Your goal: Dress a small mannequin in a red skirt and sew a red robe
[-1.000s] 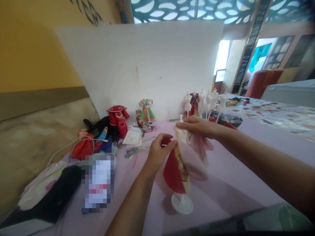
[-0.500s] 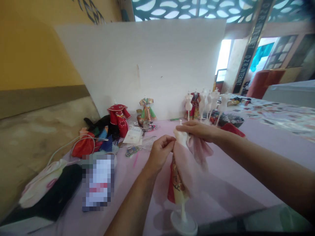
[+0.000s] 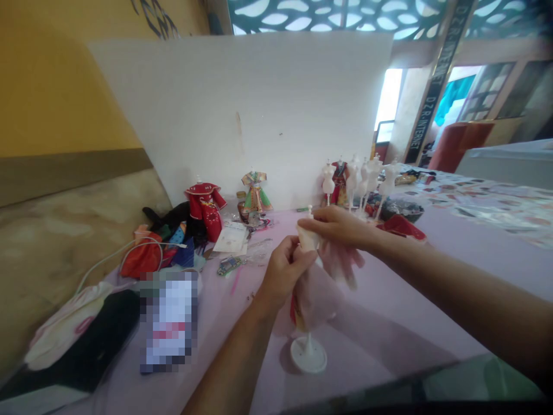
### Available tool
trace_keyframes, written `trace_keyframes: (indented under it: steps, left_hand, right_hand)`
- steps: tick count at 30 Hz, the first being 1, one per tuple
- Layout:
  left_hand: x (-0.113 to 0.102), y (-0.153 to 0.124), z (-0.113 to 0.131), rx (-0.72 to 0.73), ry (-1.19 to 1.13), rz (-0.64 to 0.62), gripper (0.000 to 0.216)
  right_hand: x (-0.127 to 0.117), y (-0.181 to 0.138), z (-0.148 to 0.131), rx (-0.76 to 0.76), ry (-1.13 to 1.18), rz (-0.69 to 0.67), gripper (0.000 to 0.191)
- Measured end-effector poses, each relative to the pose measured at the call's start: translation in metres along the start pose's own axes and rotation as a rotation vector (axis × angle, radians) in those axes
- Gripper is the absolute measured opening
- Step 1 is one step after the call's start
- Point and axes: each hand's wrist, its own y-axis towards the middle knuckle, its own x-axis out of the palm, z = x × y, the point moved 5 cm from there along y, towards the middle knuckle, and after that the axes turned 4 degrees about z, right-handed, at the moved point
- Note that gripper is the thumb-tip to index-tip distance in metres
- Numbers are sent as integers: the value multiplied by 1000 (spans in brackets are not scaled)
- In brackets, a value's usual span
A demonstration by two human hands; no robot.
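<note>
A miniature dress form (image 3: 307,237) on a round white base (image 3: 309,354) stands before me, its neck knob showing above my hands. Sheer pink fabric (image 3: 319,294) drapes down its front, over a red and gold patterned skirt (image 3: 296,311). My left hand (image 3: 287,268) is closed in a pinch on the fabric at the chest, thumb across the front. At the far shoulder, my right hand (image 3: 337,226) is closed with its fingers against the form, and bunched pink fabric hangs beneath it. Both sets of fingertips are partly hidden or blurred.
Behind are a red dress (image 3: 207,208), a green and gold dress (image 3: 256,193) and several bare white dress forms (image 3: 352,180). A red cloth (image 3: 401,226) lies at right. Orange cloth (image 3: 142,256), a cable and a pixelated item (image 3: 170,320) are at left on the pink tablecloth (image 3: 242,334).
The dress form's base has shifted away from me and slightly left. My left thumb has come across the front of the chest, and the pink fabric now covers more of the patterned skirt.
</note>
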Motion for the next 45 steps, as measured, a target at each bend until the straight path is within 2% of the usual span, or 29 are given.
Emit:
trace_keyframes:
  steps: [4,6,10,14,18,21,25,28,31,34,36,39,42,45]
  left_hand:
    - [-9,3,0,5,-31,21,34]
    - [-16,5,2,11,-50,25,34]
    - [-22,6,5,11,-61,4,42]
    - [-19,5,9,26,15,-2,41]
    - [-6,2,29,167,241,-36,37]
    - [9,-2,54,288,537,-64,35]
    - [30,-2,77,341,949,-109,38]
    - [38,6,82,300,1100,-230,43]
    - [34,17,91,211,1100,-383,39]
    - [22,24,113,89,1055,-485,39]
    - [14,27,128,-44,1075,-570,36]
    - [11,31,140,-189,1142,-646,37]
    - [29,36,123,-203,1244,-763,37]
    - [55,41,73,-219,1430,-791,37]
  right_hand:
    - [-17,-3,-4,-38,78,-114,53]
    - [-28,-7,1,-41,43,-205,50]
    - [-47,-20,22,-39,-96,-353,46]
    - [-61,-40,44,-31,-51,-415,41]
    - [-73,-64,61,-22,38,-411,39]
    - [-74,-83,75,14,123,-405,35]
    - [-69,-107,94,117,204,-372,37]
    - [-66,-121,92,168,359,-348,41]
    - [-68,-131,72,135,501,-328,44]
    - [-65,-141,43,112,643,-432,40]
    - [-58,-146,25,141,779,-529,40]
    - [-45,-151,13,163,938,-642,43]
    - [-33,-157,33,197,858,-637,41]
    - [-22,-169,76,285,663,-597,35]
